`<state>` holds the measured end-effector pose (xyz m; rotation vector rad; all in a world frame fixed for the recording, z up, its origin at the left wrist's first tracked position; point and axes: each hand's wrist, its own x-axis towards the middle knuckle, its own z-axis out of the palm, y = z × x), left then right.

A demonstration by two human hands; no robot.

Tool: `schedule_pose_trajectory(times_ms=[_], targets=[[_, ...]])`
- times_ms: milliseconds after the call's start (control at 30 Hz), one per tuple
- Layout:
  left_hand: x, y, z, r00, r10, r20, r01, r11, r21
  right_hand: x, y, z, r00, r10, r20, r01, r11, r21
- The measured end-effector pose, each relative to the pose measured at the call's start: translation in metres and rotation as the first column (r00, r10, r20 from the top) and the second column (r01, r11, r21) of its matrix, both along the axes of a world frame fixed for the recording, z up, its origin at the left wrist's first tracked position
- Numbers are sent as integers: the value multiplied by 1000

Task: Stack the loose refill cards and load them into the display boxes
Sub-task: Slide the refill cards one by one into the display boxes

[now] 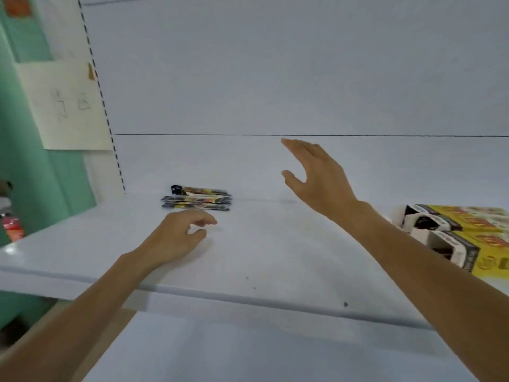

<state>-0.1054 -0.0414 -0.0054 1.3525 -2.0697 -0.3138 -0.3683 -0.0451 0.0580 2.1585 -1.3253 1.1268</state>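
A small stack of refill cards (197,199) with dark edges and colourful prints lies flat on the white shelf (261,257), left of centre. My left hand (179,235) hovers just in front of the stack, fingers loosely curled, holding nothing. Raised above the shelf to the right of the cards, my right hand (314,175) has its fingers spread and is empty. Two yellow and black display boxes (451,235) lie at the right edge, their open white ends facing left.
A white back panel (275,78) rises behind the shelf. A slotted upright (104,106) and a paper sheet (66,106) stand at the left before a green wall. A red object (12,227) sits low at the far left.
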Motion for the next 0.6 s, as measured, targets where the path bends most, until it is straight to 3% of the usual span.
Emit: schedule_pose_trajectory(times_ms=[100,200,267,433,600], targets=[[71,-27,3,991,98,-89,-97,995,18,58,-32,-8,999,46,-4,-45,994,100],[126,-61,2,988,153,-35,-152,988,40,104,-63,-25,956,74,-284,69,884,462],[150,-83,-1,986,164,-16,-162,984,67,129,-79,-41,917,111,-384,153,790,593],[175,-124,-12,993,73,93,-85,988,128,166,-111,-61,958,-3,-286,171,808,563],[171,-145,-18,971,41,237,-70,991,117,183,-131,-74,972,-5,-234,133,833,536]])
